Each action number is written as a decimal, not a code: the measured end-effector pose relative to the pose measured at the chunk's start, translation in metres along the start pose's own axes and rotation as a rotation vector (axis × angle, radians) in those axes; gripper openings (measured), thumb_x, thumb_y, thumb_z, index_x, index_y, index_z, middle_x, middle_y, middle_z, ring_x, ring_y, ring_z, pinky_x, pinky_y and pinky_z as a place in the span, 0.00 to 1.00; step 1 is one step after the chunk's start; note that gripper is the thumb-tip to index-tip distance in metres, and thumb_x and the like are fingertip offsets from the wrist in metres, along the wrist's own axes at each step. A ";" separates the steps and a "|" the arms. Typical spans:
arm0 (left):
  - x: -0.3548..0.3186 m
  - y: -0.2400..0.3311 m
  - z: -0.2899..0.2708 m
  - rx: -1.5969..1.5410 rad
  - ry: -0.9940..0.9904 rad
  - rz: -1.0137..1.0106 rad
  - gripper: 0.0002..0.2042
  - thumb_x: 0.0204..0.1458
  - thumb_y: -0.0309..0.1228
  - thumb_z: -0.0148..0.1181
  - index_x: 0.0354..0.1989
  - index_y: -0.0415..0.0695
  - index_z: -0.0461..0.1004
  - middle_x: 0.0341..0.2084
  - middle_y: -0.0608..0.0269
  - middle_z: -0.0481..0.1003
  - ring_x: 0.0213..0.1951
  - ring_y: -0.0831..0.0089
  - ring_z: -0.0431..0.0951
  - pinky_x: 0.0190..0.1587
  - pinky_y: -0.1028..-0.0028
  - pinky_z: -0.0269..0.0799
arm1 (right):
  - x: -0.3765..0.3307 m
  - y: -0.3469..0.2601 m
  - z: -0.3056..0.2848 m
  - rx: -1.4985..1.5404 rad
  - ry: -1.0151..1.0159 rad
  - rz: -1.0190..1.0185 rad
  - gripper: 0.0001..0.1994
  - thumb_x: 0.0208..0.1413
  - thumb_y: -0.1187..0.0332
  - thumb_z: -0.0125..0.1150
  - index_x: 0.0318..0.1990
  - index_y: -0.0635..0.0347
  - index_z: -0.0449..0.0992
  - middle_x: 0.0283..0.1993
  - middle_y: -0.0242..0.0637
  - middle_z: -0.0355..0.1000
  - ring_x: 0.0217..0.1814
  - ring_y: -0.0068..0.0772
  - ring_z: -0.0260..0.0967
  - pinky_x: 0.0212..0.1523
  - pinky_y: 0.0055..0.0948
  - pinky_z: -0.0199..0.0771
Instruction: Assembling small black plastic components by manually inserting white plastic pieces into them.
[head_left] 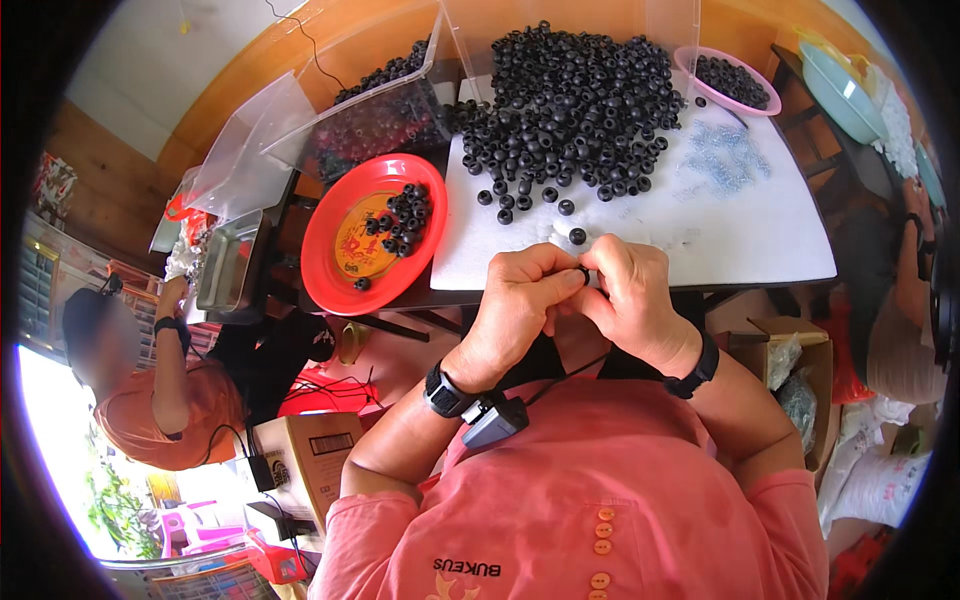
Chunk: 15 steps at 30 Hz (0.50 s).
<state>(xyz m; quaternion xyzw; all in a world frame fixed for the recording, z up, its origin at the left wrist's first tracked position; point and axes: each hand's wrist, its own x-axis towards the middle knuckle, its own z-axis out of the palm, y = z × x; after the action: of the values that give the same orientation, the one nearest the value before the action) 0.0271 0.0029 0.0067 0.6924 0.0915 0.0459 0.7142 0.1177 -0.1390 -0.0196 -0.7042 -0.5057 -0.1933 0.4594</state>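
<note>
At the front edge of the white board [740,245], my left hand [522,300] and my right hand [637,298] come together, both closed in a pinch. Between their fingertips shows part of a small black round piece [584,273], mostly hidden by the fingers. Just beyond them lies a single black round piece with a hole [577,236]. A large heap of the same black pieces [575,110] covers the back of the board. To the left, a red plate [318,240] holds several of these pieces.
A clear plastic bin [440,75] of black pieces stands at the back left, a pink bowl [685,58] of them at the back right. Tiny clear bits [728,158] are spread on the board's right. Another person [170,400] sits at left; someone's arm [910,250] shows at right.
</note>
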 end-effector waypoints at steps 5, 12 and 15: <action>-0.007 0.004 -0.003 0.014 -0.006 -0.003 0.08 0.59 0.26 0.59 0.37 0.33 0.80 0.23 0.61 0.78 0.22 0.81 0.74 0.21 0.82 0.66 | 0.003 -0.012 -0.012 0.101 -0.124 0.131 0.18 0.41 0.70 0.74 0.29 0.59 0.65 0.20 0.38 0.68 0.21 0.45 0.71 0.22 0.39 0.67; -0.027 0.004 -0.011 0.508 0.271 0.366 0.07 0.47 0.19 0.65 0.36 0.39 0.80 0.31 0.57 0.76 0.34 0.63 0.75 0.38 0.68 0.73 | 0.026 -0.021 -0.010 -0.239 -0.394 0.119 0.12 0.45 0.67 0.70 0.29 0.61 0.71 0.24 0.45 0.75 0.25 0.49 0.75 0.26 0.42 0.71; -0.019 -0.001 -0.014 0.767 0.192 0.729 0.11 0.45 0.17 0.63 0.38 0.40 0.79 0.36 0.59 0.76 0.42 0.59 0.73 0.44 0.65 0.72 | 0.034 -0.022 -0.004 -0.372 -0.479 0.122 0.07 0.43 0.70 0.67 0.28 0.62 0.75 0.25 0.46 0.76 0.27 0.50 0.76 0.29 0.44 0.73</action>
<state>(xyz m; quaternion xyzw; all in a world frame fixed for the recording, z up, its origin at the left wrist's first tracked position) 0.0056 0.0126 0.0068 0.8832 -0.0799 0.3172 0.3362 0.1132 -0.1231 0.0170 -0.8306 -0.5126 -0.0830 0.2012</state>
